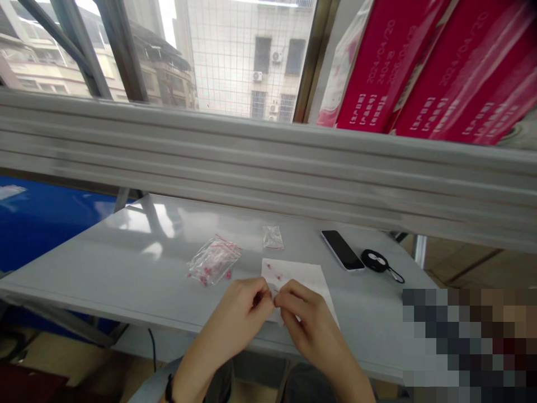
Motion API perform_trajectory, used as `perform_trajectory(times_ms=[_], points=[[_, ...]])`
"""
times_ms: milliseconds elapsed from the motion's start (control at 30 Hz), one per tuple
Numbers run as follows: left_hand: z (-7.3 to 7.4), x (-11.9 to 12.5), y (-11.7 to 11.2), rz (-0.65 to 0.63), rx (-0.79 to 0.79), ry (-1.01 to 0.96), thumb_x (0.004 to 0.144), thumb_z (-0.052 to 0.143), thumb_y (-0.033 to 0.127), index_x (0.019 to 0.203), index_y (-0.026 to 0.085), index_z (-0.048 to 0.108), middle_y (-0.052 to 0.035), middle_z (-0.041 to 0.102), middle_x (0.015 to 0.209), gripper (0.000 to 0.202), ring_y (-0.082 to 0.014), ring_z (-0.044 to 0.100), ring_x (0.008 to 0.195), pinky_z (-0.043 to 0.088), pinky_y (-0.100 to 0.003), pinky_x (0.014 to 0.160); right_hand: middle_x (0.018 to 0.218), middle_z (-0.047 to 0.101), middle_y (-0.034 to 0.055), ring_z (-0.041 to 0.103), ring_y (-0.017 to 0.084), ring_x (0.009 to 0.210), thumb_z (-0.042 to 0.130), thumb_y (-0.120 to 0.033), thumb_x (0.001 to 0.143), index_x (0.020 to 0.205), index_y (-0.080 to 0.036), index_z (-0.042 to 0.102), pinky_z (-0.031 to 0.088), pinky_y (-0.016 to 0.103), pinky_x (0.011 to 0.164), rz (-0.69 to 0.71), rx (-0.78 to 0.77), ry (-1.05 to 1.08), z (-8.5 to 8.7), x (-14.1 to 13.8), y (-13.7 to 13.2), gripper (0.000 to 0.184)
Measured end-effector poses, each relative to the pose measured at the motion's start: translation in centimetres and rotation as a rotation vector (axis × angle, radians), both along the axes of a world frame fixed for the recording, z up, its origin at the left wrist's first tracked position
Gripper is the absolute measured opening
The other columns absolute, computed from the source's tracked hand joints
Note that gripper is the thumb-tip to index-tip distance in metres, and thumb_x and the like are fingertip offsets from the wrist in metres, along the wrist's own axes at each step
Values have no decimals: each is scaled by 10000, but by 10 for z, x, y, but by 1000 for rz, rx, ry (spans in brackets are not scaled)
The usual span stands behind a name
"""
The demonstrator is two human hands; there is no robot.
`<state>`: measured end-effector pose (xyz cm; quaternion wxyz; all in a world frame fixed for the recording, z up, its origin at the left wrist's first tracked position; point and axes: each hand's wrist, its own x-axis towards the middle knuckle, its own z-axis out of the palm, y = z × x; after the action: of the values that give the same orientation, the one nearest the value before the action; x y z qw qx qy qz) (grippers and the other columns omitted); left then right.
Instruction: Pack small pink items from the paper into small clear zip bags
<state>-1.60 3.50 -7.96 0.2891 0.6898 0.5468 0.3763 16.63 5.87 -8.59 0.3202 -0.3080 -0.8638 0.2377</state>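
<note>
My left hand (pixel 250 305) and my right hand (pixel 302 313) meet fingertip to fingertip above the near edge of a white paper sheet (pixel 310 277). Both are closed in a pinch. A thin, small piece shows at the right fingertips, too small to name. On the paper, just past my fingers, lie a few tiny pinkish-red pieces (pixel 279 277). A clear zip bag (pixel 218 252) with a red seal line lies left of the paper, with several small red-pink pieces in or by it. Beyond the paper is a smaller clear zip bag (pixel 273 237).
A black-screened phone (pixel 342 250) and a round black pouch (pixel 375 261) with a carabiner lie to the right on the white table (pixel 138 263). A grey ridged shelf edge (pixel 251 162) crosses above the table's back. Red boxes (pixel 390 73) stand on it.
</note>
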Motion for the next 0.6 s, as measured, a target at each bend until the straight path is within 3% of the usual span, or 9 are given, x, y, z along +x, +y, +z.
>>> perform_trajectory(times_ms=[200,300,367,433,500,567,600], points=[[3,-2,-3,-24,-52,-54,896,500,161,642,191,477,49,496,592,256,-120,469,591,288,-251,551,835,596,26,569,189,796,520,-91,912,816,-215,588,392,294,683,-35,-56,-58,8,-10,-7,171],[5,0,-3,8,-31,-123,948,502,255,647,195,467,44,485,597,309,-124,468,594,304,-252,554,749,577,5,547,167,706,515,-129,935,773,-209,589,371,285,632,-81,-127,40,2,-15,-5,196],[5,0,-3,22,-67,-188,982,491,367,630,200,446,47,453,558,393,-123,453,561,308,-254,544,760,598,8,547,164,699,534,-175,943,862,-205,664,394,285,643,-130,-197,190,-4,-15,0,156],[4,-2,-6,-86,-217,-256,992,467,485,606,199,457,43,450,518,481,-118,446,514,318,-250,520,803,630,17,555,164,709,606,-246,923,1045,-204,714,425,282,648,-185,-344,406,-8,-12,6,168],[0,-1,-8,-297,-413,-331,967,485,568,642,185,541,21,521,551,505,-122,492,512,353,-240,503,784,628,8,535,148,662,691,-311,879,1169,-206,711,425,264,598,-235,-536,637,-11,-8,9,310],[-8,8,-9,-406,-470,-446,918,581,584,822,173,658,-25,642,719,429,-155,595,635,443,-251,563,760,628,3,521,134,624,764,-350,823,1189,-213,716,417,249,561,-241,-713,827,-10,-8,9,394],[-12,16,-9,-382,-423,-534,891,642,563,958,179,686,-51,686,849,392,-180,637,754,492,-274,645,770,639,8,529,133,628,796,-360,792,1184,-218,722,423,245,557,-225,-783,901,-8,-9,8,424]])
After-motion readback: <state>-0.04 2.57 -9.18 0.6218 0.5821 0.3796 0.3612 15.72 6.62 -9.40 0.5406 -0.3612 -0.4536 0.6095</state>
